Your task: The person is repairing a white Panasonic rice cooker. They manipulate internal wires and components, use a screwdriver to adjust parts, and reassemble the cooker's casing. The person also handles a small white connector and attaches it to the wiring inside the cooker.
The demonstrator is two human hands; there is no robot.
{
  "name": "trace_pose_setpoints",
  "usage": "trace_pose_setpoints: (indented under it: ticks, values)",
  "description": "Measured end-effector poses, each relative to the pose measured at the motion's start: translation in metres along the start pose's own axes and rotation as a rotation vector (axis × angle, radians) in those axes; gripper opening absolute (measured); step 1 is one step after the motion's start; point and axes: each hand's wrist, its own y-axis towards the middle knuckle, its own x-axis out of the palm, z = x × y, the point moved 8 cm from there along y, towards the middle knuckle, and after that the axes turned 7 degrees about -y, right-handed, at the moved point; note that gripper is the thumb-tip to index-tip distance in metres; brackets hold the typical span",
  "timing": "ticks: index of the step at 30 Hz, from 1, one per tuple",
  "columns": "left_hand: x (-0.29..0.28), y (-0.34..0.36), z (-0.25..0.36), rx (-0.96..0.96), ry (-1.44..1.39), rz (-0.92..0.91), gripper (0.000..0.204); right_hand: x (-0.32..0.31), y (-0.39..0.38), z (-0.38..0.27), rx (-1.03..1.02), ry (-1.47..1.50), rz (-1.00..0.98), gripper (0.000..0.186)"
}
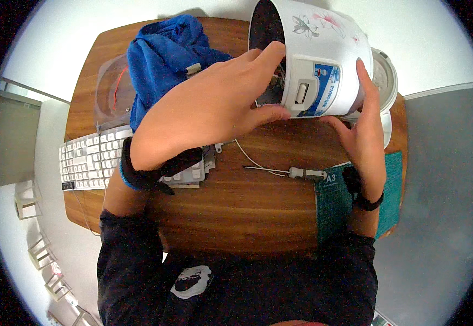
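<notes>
A white rice cooker body (pixel 323 60) with a flower print lies tipped on its side at the far right of the table. Its dark open end faces left, and some small parts show dimly inside. A blue label and a small switch (pixel 301 93) are on its wall. My left hand (pixel 231 89) grips the rim of that open end, thumb at the lower edge and fingers reaching over the opening. Supporting the other end is my right hand (pixel 364 119), thumb underneath and fingers up the side. A screwdriver (pixel 307 173) with a pale handle lies below the cooker.
A blue cloth (pixel 165 60) lies on a clear plastic container (pixel 108 92) at the far left. A white keyboard (pixel 89 160) sits left, partly under my left arm. A green cutting mat (pixel 391 185) is at right. Behind the cooker stands a round white part (pixel 386 76).
</notes>
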Motion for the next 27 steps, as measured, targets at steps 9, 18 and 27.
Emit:
trace_pose_setpoints:
  ticks: [9,18,27]
  values:
    - [0.006,-0.003,0.009,0.025,0.035,-0.066,0.079,-0.009,-0.007,-0.003,-0.029,-0.236,-0.009,0.112]
    - [0.005,-0.020,0.030,0.177,0.060,-0.191,0.081,-0.020,-0.020,-0.017,-0.056,-0.192,0.036,0.114]
    - [0.033,-0.017,0.040,0.081,0.024,-0.456,0.060,-0.020,-0.027,-0.049,-0.039,-0.086,0.096,0.136]
